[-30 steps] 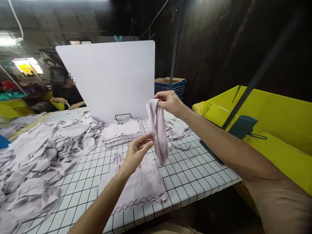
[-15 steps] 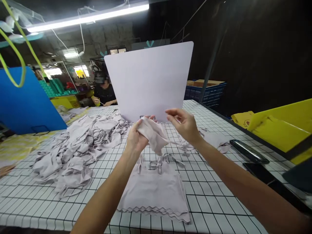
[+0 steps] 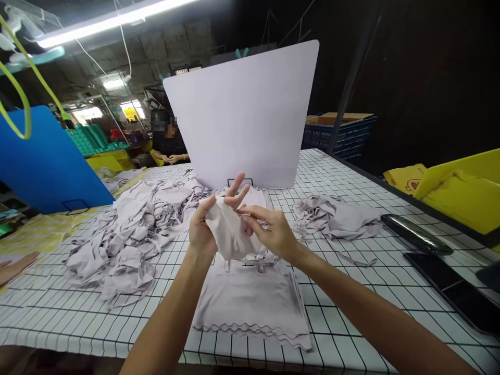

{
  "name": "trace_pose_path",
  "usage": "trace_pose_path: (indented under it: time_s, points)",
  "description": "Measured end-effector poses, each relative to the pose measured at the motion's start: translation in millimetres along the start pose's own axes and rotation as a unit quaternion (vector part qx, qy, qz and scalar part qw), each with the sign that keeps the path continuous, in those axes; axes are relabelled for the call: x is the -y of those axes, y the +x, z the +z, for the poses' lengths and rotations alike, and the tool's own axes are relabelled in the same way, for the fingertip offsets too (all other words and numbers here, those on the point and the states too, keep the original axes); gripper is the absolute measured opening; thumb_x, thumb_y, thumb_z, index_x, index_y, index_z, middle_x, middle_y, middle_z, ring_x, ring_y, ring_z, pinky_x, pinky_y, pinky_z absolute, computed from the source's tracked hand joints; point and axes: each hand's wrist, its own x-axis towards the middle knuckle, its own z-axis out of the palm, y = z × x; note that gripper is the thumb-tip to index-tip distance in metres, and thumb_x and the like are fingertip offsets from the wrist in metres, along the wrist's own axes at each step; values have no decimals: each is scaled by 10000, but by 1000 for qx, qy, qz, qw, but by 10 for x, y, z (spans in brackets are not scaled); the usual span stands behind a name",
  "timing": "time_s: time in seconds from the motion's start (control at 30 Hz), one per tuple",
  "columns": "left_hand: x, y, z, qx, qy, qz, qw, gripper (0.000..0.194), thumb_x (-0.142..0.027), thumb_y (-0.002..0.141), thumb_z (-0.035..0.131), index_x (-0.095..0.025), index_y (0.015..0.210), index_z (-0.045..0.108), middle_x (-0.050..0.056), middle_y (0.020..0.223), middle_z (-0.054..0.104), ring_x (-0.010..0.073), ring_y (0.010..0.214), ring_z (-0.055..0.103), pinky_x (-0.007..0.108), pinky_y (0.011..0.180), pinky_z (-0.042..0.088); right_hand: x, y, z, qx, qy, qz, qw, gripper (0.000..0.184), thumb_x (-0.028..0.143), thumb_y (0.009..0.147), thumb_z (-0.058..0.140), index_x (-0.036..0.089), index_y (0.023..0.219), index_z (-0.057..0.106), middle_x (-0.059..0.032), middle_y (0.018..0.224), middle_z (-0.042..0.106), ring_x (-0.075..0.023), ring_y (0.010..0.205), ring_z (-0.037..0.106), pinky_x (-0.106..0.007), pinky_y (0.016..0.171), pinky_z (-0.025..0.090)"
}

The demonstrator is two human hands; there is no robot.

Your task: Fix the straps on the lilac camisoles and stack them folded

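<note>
The right hand (image 3: 278, 235), apart a moment ago, has come in against the pale cloth (image 3: 226, 229), though whether it pinches is unclear, so both hands now meet there, the left hand (image 3: 200, 232) clamping it above the neat stack (image 3: 250, 299).

At the left edge, the blue board (image 3: 42, 161) is cut off. In the middle, the pale cloth (image 3: 226, 229) hides part of the left hand (image 3: 201, 234). The upper-left person's (image 3: 170, 147) face is blurry.
</note>
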Motion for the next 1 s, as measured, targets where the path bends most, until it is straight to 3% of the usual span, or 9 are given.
trace_pose_path:
  time_s: [0.13,0.37,0.5,0.57,0.67,0.73,0.8,0.87,1.0]
  points:
    - [15,-87,-43,-13,-36,-5,999,357,-453,933,489,-266,809,767,-89,1559,471,355,1471,382,452,1054,501,73,-27,76,-96,-159,-131,974,157,178,946,615,231,991,756,-62,895,671,-219,913,582,-430,847,473]
    - [73,-194,-128,-76,-20,-58,995,379,-525,906,519,-290,1098,746,0,1500,541,332,1275,584,410,955,552,158,64,73,-34,-259,-199,944,210,163,975,547,230,949,744,-76,1044,674,-278,1158,508,-533,997,330]
    - [94,-195,-111,-130,7,-70,989,333,-512,871,584,-277,1042,746,32,1368,637,342,1191,632,424,909,566,147,76,95,40,-273,-147,950,249,199,996,485,221,936,725,-92,1080,686,-305,1179,492,-574,1010,308]
    - [84,-184,-86,-140,20,-78,987,340,-517,860,606,-254,1020,749,50,1353,646,358,1198,627,436,911,567,155,54,92,33,-237,-118,964,253,221,998,473,221,981,725,-101,1056,681,-302,1134,514,-569,1003,342]
    - [33,-143,-44,-105,15,-78,991,366,-521,873,614,-212,1003,761,71,1392,623,369,1262,588,430,960,552,204,15,77,-33,-101,-65,992,237,261,996,485,222,979,718,-97,1043,684,-270,1071,568,-520,996,416]
    - [-27,-96,-34,-59,19,-86,994,387,-521,886,626,-193,1039,762,79,1400,623,364,1296,568,414,998,535,241,21,58,-10,35,10,999,186,328,975,555,222,984,707,-74,1008,701,-236,995,616,-447,917,495]
    - [-97,-36,-55,-22,40,-95,994,403,-509,888,658,-183,1105,751,89,1361,655,348,1299,570,394,1018,522,259,74,21,41,149,107,982,220,417,908,661,206,952,705,-46,896,696,-191,827,629,-347,728,529]
    - [-152,25,-108,-26,64,-85,994,388,-447,862,721,-153,1114,742,118,1265,708,325,1252,609,371,1012,520,250,166,-38,46,203,181,961,299,482,834,732,185,855,703,-8,740,635,-136,652,554,-270,566,454]
    - [-102,109,-236,-104,73,-65,990,369,-354,745,834,-101,993,727,134,979,769,243,899,728,331,821,574,180,365,-151,32,208,215,954,395,562,788,735,170,752,697,4,686,596,-113,631,500,-249,566,413]
